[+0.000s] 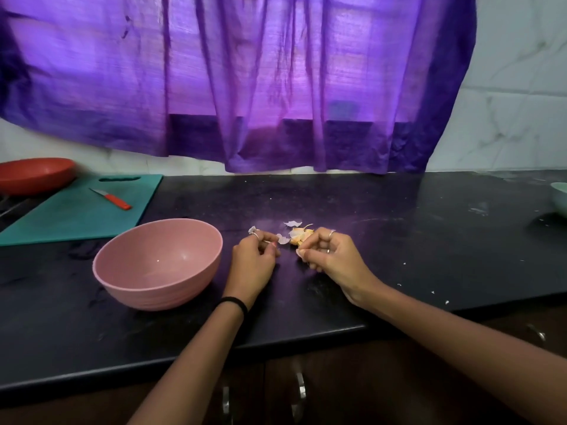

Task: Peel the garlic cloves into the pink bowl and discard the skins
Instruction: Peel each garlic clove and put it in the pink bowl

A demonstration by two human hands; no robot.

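The pink bowl stands on the black counter, left of both hands, and its inside looks bare. My left hand rests on the counter with curled fingers pinching a pale strip of garlic skin. My right hand is curled too, pinching a small pale garlic piece at its fingertips. A little heap of garlic cloves and papery skins lies just beyond the two hands.
A teal cutting board with a red-handled knife lies at the back left, beside a red bowl. A pale green bowl peeks in at the right edge. A purple curtain hangs behind the counter.
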